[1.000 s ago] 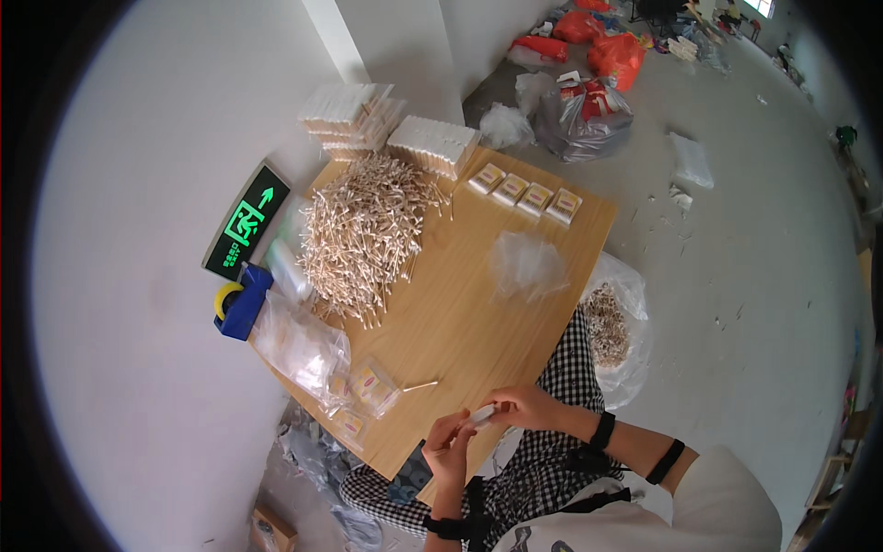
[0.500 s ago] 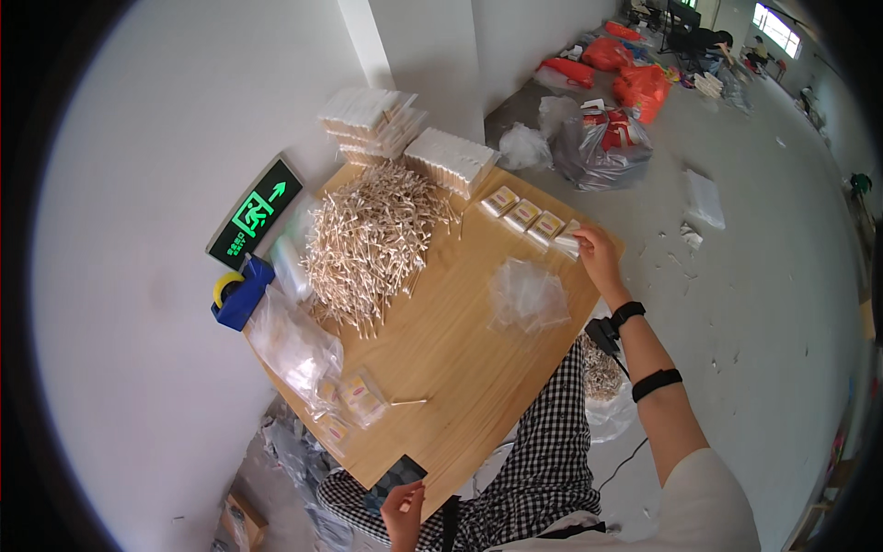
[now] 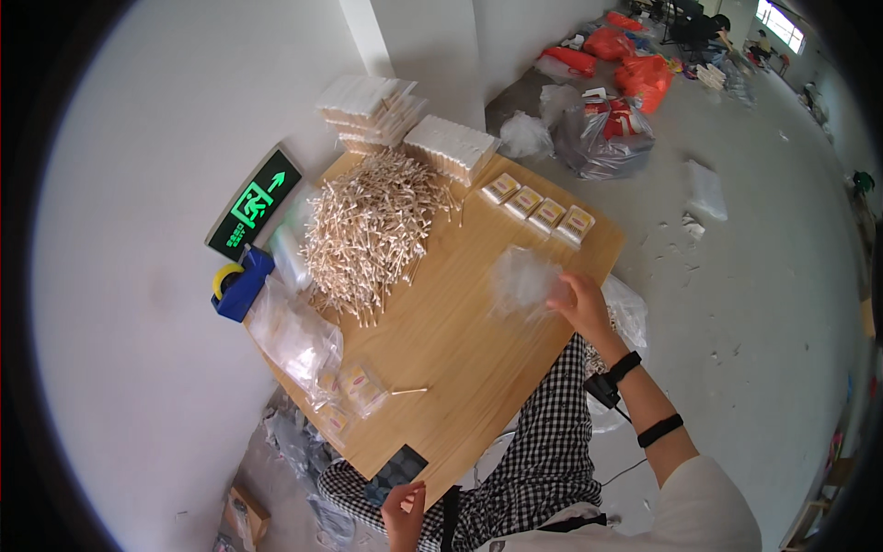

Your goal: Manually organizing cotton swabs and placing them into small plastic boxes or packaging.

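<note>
Right of the cotton-swab pile (image 3: 372, 230), your half-curled right hand (image 3: 583, 305) meets the clear plastic bags (image 3: 522, 279), grip unclear; below the pile, your left hand (image 3: 403, 517) curls, contents unclear. Bag-picking seems underway, calling for a light pinch.

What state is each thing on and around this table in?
Cotton swabs, loose in a heap
Swab bundles, neatly stacked
Small packs, four in a row
Green sign, lit
Tape dispenser, loaded
Clear plastic, piled loosely, blurred
Single swab, lying apart from the heap
Right hand, at the clear plastic, grip unclear
Left hand, curled, grip unclear
</note>
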